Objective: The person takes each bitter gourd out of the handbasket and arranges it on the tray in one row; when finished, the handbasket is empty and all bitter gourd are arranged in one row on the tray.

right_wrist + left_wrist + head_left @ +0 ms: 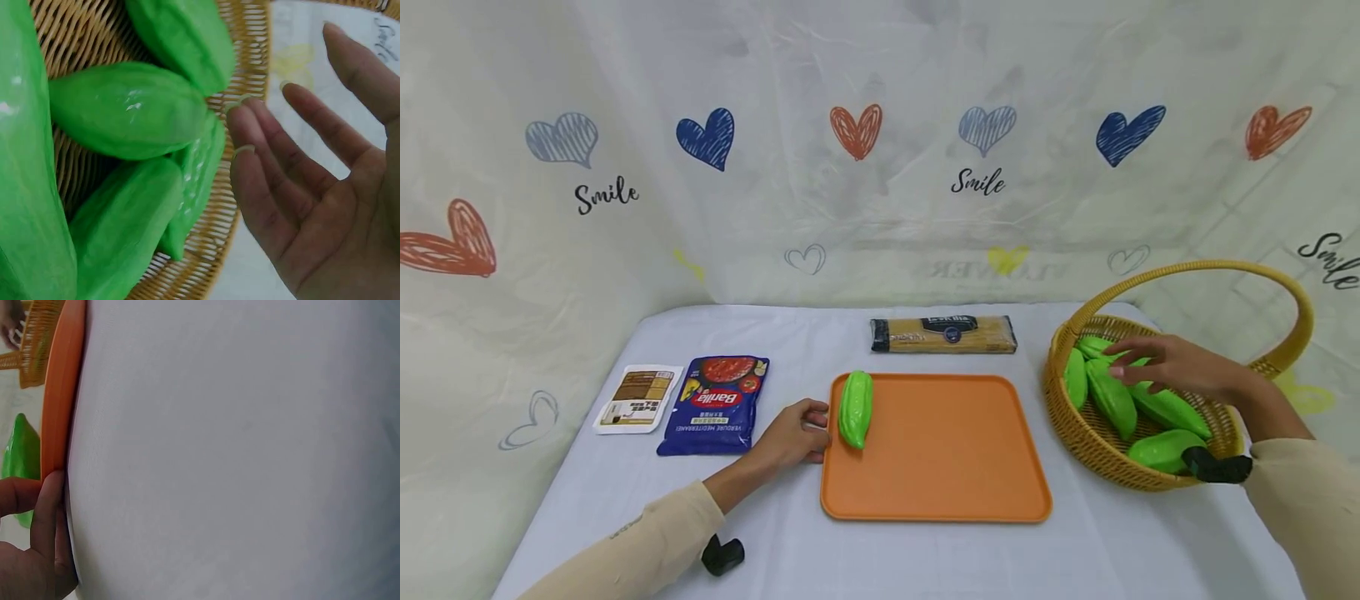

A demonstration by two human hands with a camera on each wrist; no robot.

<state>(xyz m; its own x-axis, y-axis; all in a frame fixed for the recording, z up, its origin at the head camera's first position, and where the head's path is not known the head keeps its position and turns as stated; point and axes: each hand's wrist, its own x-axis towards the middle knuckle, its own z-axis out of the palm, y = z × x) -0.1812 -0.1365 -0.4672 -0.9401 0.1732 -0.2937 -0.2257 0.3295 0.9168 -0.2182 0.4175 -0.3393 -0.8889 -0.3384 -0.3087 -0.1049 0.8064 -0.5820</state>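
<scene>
My left hand (792, 433) is at the left edge of an orange tray (951, 450); in the left wrist view its thumb and fingers pinch the tray's rim (61, 394). One green, ridged bitter melon (856, 410) lies lengthwise on the tray's left side, close to that hand. Over a wicker basket (1078, 446) on the right hovers my right hand (1176, 365), palm down, fingers loosely bent and holding nothing. Several similar green bitter melons (1111, 398) lie inside the basket. In the right wrist view, the fingertips are close to a melon (131, 109), apart from it.
A pack of spaghetti (951, 335) lies behind the tray. To the left are a blue Barilla sauce pouch (718, 408) and a white flat package (638, 400). The basket's tall handle (1210, 267) arches up behind the right hand. A white cloth (925, 558) covers the table.
</scene>
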